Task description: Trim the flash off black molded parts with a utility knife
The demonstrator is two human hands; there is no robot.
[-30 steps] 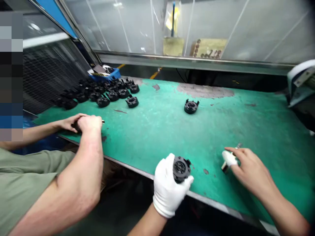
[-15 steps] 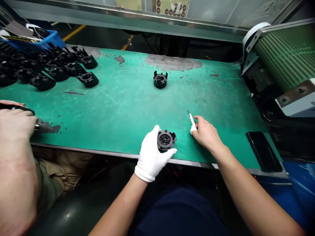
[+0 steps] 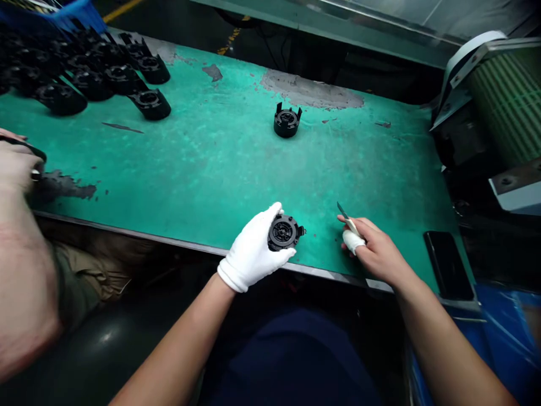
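At bench (image 3: 203, 152), part (image 3: 283, 232) is being gripped by left hand (image 3: 258, 242), knife (image 3: 353, 227) by right hand (image 3: 372, 243). Knife-to-glove (image 3: 236, 262) clearance is being advised.

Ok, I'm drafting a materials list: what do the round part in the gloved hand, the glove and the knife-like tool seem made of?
Round part: probably moulded plastic, matte black, given its concentric rings. Glove: likely soft fabric, matte white, with a banded cuff. Knife-like tool: the thin grey blade looks like smooth metal; the pale, mostly covered handle could be plastic or wood.
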